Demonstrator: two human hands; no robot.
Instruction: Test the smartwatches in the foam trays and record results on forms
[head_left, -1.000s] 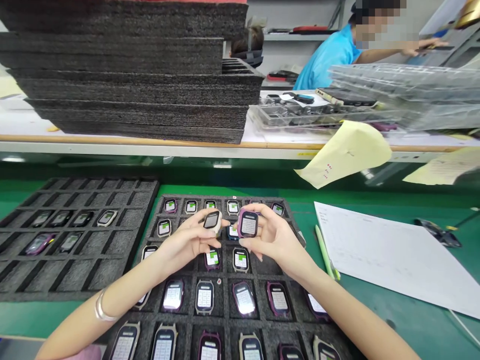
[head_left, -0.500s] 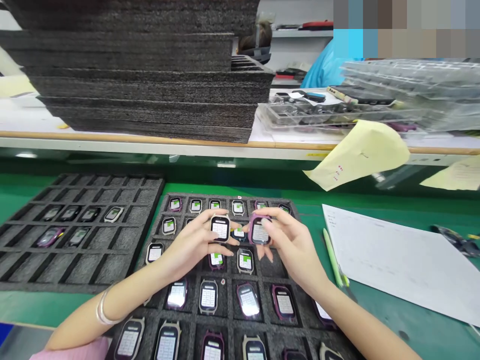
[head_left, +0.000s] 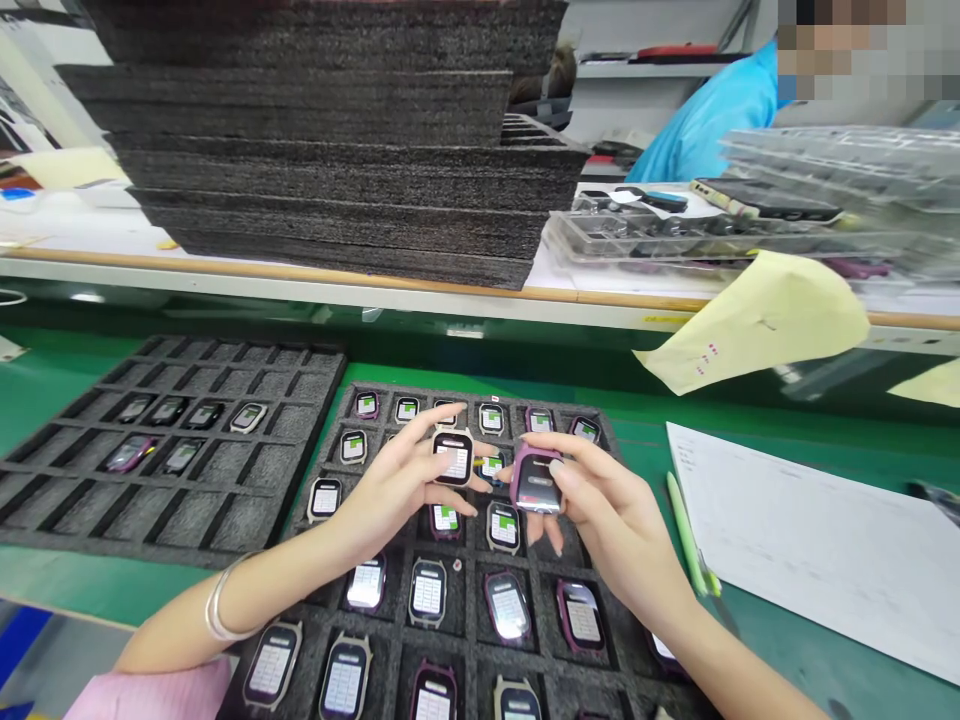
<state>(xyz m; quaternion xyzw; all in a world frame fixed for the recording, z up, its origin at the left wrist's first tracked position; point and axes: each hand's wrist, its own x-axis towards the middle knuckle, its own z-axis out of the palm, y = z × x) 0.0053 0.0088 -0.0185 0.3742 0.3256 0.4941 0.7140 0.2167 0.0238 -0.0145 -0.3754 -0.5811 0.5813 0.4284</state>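
My left hand (head_left: 405, 480) pinches a beige-framed smartwatch body (head_left: 454, 457) with its thumb and fingers; the lit screen shows a white page. In my right hand (head_left: 600, 500) is a purple-framed watch body (head_left: 537, 480), its screen mostly dark and my thumb at its upper right edge. Both are held above a black foam tray (head_left: 465, 637), whose pockets hold many more watch bodies with lit screens. Among them are a beige watch (head_left: 428, 592) and a purple watch (head_left: 580, 615). Some pockets are hidden under my hands and forearms.
Left lies a second foam tray (head_left: 238, 515) with several watches. A tall stack of foam trays (head_left: 337, 180) stands on the shelf behind. Right are a white paper sheet (head_left: 810, 540) and a green pen (head_left: 686, 530). A yellow note (head_left: 757, 325) hangs from the shelf edge. A person in blue (head_left: 712, 115) is beyond.
The purple watch's screen has gone from a white page to mostly dark with small text. My view has shifted a little left. Both hands still hold their watches.
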